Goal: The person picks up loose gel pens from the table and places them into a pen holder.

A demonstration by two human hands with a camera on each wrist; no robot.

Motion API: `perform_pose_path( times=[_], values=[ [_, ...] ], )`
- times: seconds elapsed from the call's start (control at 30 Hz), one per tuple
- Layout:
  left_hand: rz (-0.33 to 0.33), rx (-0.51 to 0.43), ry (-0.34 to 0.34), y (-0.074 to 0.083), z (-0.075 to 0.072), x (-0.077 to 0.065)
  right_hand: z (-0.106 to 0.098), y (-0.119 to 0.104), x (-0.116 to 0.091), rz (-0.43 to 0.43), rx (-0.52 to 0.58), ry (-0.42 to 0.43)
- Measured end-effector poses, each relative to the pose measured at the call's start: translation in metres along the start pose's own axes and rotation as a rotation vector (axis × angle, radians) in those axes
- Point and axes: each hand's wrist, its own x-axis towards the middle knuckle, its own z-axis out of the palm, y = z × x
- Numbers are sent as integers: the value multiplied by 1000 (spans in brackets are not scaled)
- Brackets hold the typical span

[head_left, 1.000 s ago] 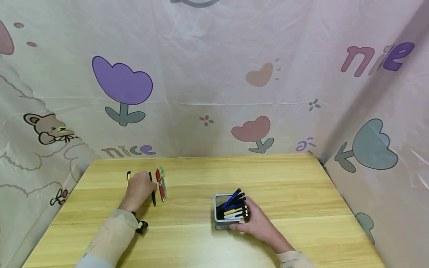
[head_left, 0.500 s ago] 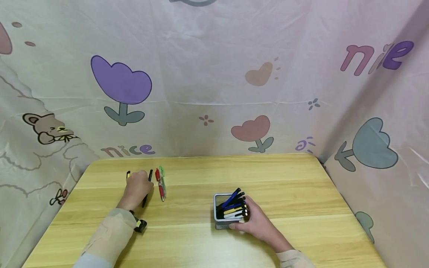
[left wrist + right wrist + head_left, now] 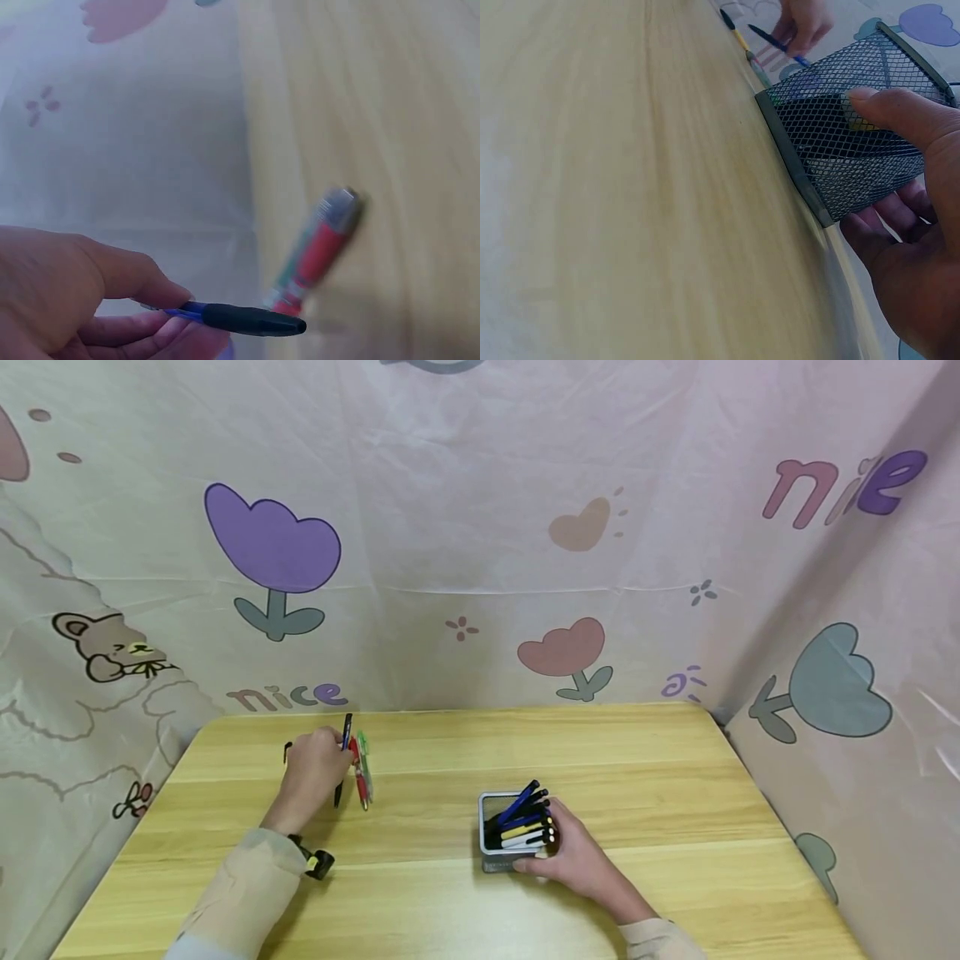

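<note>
My left hand (image 3: pixel 315 772) pinches a blue pen with a black grip (image 3: pixel 251 320) between thumb and fingers. In the left wrist view its black tip points right. The head view has this pen close beside a red pen (image 3: pixel 360 781) and a green clear-barrelled pen (image 3: pixel 363 745), which lie side by side on the table. Partly hidden behind the same hand is a yellow-and-black pen (image 3: pixel 287 752). My right hand (image 3: pixel 576 856) grips the right side of a mesh pen holder (image 3: pixel 498 865), thumb on the front wall. Blue, black, yellow and white pens (image 3: pixel 525 827) lean inside it.
Everything rests on a light wooden table (image 3: pixel 435 918). A patterned cloth (image 3: pixel 427 560) hangs behind the table's back edge and along both sides. A black band with a small camera (image 3: pixel 318 864) sits on my left wrist.
My left hand has picked the blue pen up off the table, shifting slightly left and then back right towards the red pen. My right hand and the pen holder have stayed put.
</note>
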Motion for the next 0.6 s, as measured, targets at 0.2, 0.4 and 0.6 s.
perform_pose_path(
  times=[0.2, 0.4, 0.6],
  values=[
    [35, -73, 80, 25, -10, -6, 0, 0, 0, 7, 5, -8],
    [125, -114, 156, 55, -17, -16, -1, -1, -1, 19, 3, -11],
    [210, -177, 177, 83, -21, -27, -1, -2, 0, 25, -13, -14]
  ],
)
